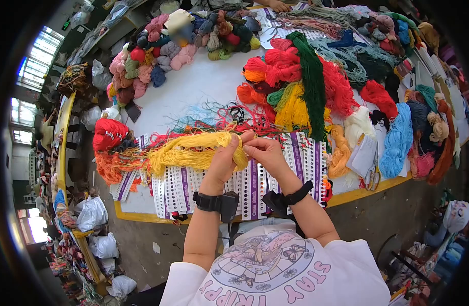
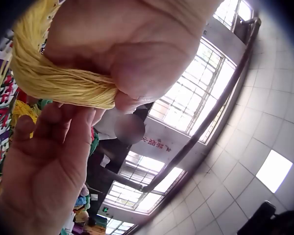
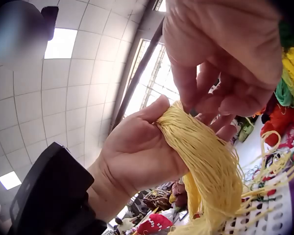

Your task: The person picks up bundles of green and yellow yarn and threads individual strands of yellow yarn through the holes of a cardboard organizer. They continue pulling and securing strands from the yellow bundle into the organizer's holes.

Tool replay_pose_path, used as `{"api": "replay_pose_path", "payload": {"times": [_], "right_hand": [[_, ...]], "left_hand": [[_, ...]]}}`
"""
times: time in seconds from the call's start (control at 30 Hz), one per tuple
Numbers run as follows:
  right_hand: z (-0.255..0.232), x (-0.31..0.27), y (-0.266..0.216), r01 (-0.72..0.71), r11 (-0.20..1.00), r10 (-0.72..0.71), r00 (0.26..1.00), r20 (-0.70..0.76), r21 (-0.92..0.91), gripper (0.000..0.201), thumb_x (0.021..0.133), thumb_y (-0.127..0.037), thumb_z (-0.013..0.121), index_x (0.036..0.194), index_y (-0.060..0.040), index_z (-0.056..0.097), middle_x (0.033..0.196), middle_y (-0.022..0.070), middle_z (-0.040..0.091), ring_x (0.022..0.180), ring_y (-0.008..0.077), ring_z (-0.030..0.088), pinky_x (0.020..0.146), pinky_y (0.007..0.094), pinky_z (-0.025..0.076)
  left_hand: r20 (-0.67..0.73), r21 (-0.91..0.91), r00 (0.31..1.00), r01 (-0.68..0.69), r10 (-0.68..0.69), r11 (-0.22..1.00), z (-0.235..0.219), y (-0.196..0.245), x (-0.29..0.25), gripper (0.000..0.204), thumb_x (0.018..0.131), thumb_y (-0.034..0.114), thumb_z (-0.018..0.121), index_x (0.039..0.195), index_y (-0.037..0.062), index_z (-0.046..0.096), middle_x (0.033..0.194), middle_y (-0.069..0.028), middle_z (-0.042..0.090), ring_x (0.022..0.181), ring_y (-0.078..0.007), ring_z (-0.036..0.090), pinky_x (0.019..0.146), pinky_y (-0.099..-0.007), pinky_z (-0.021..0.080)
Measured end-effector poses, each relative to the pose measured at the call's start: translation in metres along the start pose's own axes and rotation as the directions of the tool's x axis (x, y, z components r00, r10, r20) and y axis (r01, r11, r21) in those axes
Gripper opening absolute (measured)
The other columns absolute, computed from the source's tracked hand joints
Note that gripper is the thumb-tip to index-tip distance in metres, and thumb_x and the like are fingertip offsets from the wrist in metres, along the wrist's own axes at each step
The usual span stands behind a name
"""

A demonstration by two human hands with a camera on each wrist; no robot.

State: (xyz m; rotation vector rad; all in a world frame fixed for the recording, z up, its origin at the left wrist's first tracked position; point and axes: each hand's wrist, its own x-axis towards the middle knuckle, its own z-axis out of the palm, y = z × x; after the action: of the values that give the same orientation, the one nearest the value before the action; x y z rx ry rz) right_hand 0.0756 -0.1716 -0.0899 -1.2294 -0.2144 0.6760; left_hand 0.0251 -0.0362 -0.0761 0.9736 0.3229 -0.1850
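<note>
A skein of yellow yarn stretches leftward from my left hand, above the white cards. In the right wrist view, the left hand has its thumb over the looped end of the skein, and the strands hang down from it. My right hand meets that looped end from the right, thumb and fingertips drawn together in a pinch at the yarn. From the left wrist view, the fingertips of the right hand sit right under the yellow strands; what they pinch is mostly hidden.
White punched cards with purple stripes line the table's front edge. Red yarn lies left; a heap of red, green and yellow skeins stands right. Scissors lie by a light blue skein. Assorted skeins fill the back.
</note>
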Motion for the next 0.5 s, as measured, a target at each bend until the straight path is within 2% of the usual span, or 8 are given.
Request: {"api": "replay_pose_path", "payload": {"times": [0.1, 0.23, 0.3, 0.4, 0.5], "right_hand": [[0.001, -0.001, -0.001, -0.063, 0.995, 0.067, 0.996, -0.052, 0.075, 0.013, 0.079, -0.009, 0.061, 0.086, 0.0023, 0.062, 0.074, 0.0033, 0.061, 0.064, 0.0080, 0.056, 0.057, 0.0211, 0.047], [0.007, -0.004, -0.001, -0.006, 1.000, 0.006, 1.000, -0.022, 0.000, 0.013, 0.081, -0.012, 0.060, 0.086, 0.0003, 0.062, 0.073, 0.0016, 0.060, 0.063, 0.0058, 0.055, 0.052, 0.0195, 0.045], [0.008, -0.002, 0.005, 0.026, 1.000, -0.026, 0.999, -0.029, 0.013, 0.014, 0.082, -0.014, 0.060, 0.088, -0.0012, 0.062, 0.073, 0.0005, 0.060, 0.062, 0.0050, 0.055, 0.050, 0.0185, 0.044], [0.009, -0.003, 0.002, -0.017, 0.994, 0.027, 0.995, -0.094, 0.104, 0.013, 0.082, -0.016, 0.060, 0.085, -0.0035, 0.062, 0.066, -0.0008, 0.058, 0.053, 0.0038, 0.052, 0.047, 0.0159, 0.041], [0.004, 0.001, 0.004, -0.008, 0.990, 0.020, 0.996, -0.082, 0.138, 0.014, 0.082, -0.017, 0.060, 0.086, -0.0041, 0.063, 0.067, -0.0010, 0.058, 0.056, 0.0042, 0.054, 0.048, 0.0157, 0.042]], "left_hand": [[-0.023, 0.032, 1.000, 0.013, -0.012, 0.999, 0.008, 0.007, -0.006, 0.052, 0.092, 0.040, 0.033, 0.124, -0.0010, 0.041, 0.118, -0.0103, 0.049, 0.102, -0.0160, 0.051, 0.085, -0.0303, 0.043], [-0.001, 0.171, 1.000, 0.007, -0.007, 0.985, 0.005, 0.007, -0.008, 0.052, 0.092, 0.040, 0.034, 0.124, 0.0001, 0.042, 0.116, -0.0101, 0.051, 0.100, -0.0156, 0.052, 0.083, -0.0300, 0.045], [-0.023, 0.094, 0.999, -0.021, 0.023, 0.995, 0.005, 0.004, -0.008, 0.046, 0.092, 0.036, 0.037, 0.119, -0.0004, 0.046, 0.114, -0.0093, 0.053, 0.099, -0.0158, 0.053, 0.079, -0.0305, 0.047], [-0.084, 0.007, 0.994, -0.062, 0.063, 0.998, 0.009, 0.010, -0.012, 0.042, 0.092, 0.033, 0.039, 0.113, -0.0006, 0.051, 0.108, -0.0088, 0.056, 0.093, -0.0146, 0.055, 0.073, -0.0288, 0.049], [-0.109, -0.014, 0.990, -0.094, 0.092, 0.995, 0.002, 0.011, -0.012, 0.038, 0.090, 0.031, 0.045, 0.110, -0.0006, 0.052, 0.104, -0.0094, 0.057, 0.089, -0.0146, 0.057, 0.069, -0.0295, 0.051]]}}
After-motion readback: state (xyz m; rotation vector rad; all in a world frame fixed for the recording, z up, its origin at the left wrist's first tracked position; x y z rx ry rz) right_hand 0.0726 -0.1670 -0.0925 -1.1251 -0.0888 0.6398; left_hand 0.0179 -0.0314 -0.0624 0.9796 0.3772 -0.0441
